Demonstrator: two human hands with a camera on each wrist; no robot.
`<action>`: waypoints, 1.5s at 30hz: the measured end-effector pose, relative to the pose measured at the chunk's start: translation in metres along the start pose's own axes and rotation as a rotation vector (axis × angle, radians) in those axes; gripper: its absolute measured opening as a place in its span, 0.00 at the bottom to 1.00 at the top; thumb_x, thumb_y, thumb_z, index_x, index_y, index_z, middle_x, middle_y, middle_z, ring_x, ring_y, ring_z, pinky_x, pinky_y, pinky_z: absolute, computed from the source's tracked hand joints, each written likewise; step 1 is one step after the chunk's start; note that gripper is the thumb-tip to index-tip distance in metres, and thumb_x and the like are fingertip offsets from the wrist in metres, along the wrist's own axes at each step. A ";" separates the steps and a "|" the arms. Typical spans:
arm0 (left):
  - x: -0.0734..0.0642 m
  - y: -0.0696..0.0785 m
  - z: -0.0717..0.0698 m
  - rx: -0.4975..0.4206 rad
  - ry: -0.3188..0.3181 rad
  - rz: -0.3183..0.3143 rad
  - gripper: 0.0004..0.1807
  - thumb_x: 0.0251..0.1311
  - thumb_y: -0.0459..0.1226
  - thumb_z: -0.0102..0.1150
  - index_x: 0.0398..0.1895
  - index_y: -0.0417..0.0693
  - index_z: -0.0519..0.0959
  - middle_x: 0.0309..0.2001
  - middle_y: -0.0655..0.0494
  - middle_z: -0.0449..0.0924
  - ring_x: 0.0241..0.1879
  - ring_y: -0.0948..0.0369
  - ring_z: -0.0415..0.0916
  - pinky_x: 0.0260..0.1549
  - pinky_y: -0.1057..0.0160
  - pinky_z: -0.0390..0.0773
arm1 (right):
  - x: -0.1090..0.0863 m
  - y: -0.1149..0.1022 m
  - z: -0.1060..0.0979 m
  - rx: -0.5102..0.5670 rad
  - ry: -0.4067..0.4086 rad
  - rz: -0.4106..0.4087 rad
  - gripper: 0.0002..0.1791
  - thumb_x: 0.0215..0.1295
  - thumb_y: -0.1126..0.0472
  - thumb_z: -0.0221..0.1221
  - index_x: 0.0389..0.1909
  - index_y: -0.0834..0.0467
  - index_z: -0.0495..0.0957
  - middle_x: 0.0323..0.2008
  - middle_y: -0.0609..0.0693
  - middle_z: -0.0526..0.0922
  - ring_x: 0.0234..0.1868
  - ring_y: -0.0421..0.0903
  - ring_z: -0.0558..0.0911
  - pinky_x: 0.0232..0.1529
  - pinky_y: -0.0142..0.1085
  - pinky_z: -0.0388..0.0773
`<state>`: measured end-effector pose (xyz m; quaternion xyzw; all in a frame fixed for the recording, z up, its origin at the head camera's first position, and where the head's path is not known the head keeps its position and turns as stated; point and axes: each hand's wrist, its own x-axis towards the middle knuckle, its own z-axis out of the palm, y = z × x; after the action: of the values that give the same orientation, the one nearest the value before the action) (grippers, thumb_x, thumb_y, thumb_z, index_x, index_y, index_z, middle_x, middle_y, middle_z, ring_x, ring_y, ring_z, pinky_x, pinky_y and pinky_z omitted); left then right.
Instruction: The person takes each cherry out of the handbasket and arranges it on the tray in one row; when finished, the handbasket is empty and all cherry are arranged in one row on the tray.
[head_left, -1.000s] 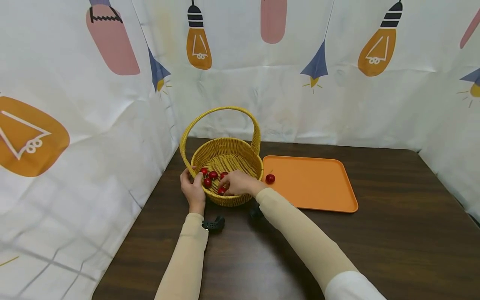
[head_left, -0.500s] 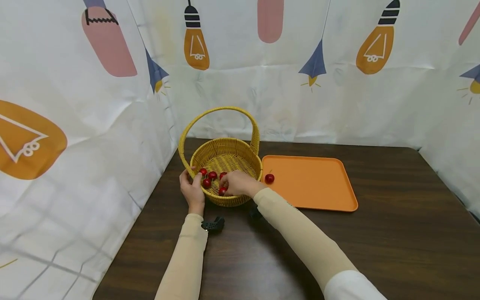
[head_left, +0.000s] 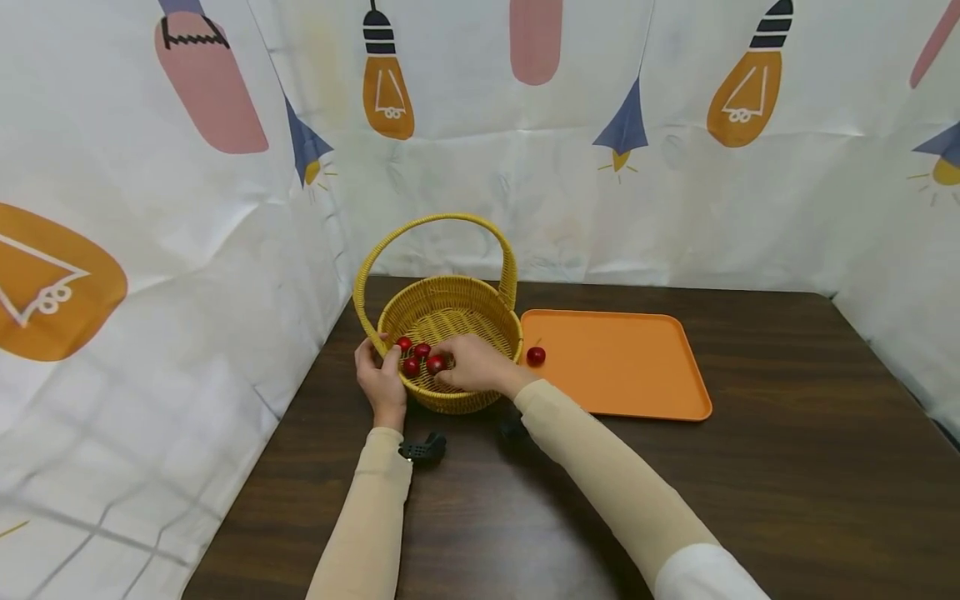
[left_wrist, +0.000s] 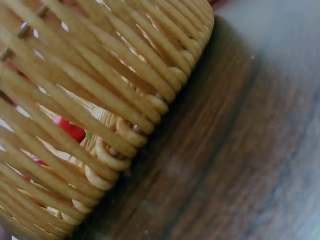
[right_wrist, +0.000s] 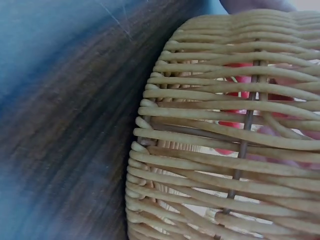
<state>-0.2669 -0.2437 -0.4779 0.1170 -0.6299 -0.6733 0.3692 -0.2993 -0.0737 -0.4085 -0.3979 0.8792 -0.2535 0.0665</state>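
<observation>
A yellow woven basket point(head_left: 450, 287) with a tall arched handle stands at the left of the table. My left hand point(head_left: 381, 385) grips its left side where the handle meets the rim, thumb on the near side. Inside, my right hand point(head_left: 474, 364) reaches over the near right rim and pinches a red cherry point(head_left: 436, 364) at its fingertips. Several other cherries point(head_left: 411, 367) lie together at the basket's left. Both wrist views look at the woven wall point(left_wrist: 100, 75) from outside; a red cherry point(left_wrist: 72, 131) shows through the gaps in the left one.
An orange tray point(head_left: 615, 367) lies right beside the basket, with one stemmed cherry point(head_left: 536, 356) near its left edge. The dark wooden table point(head_left: 787, 467) runs back to a white printed cloth point(head_left: 480, 167) behind and at the left.
My right hand has shifted slightly up and left inside the basket, and the cherry at its fingertips has moved toward the other cherries. The left hand keeps its grip on the basket.
</observation>
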 end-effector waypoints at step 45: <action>0.001 -0.002 0.000 0.031 0.001 -0.008 0.15 0.64 0.32 0.56 0.51 0.33 0.76 0.50 0.52 0.69 0.47 0.60 0.70 0.48 0.66 0.69 | -0.097 0.089 -0.033 0.477 0.757 0.214 0.19 0.61 0.52 0.67 0.52 0.52 0.80 0.42 0.52 0.80 0.32 0.48 0.81 0.28 0.36 0.77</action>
<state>-0.2689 -0.2444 -0.4792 0.1256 -0.6395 -0.6648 0.3650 -0.3034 0.0595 -0.4328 -0.1578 0.7948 -0.5680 -0.1440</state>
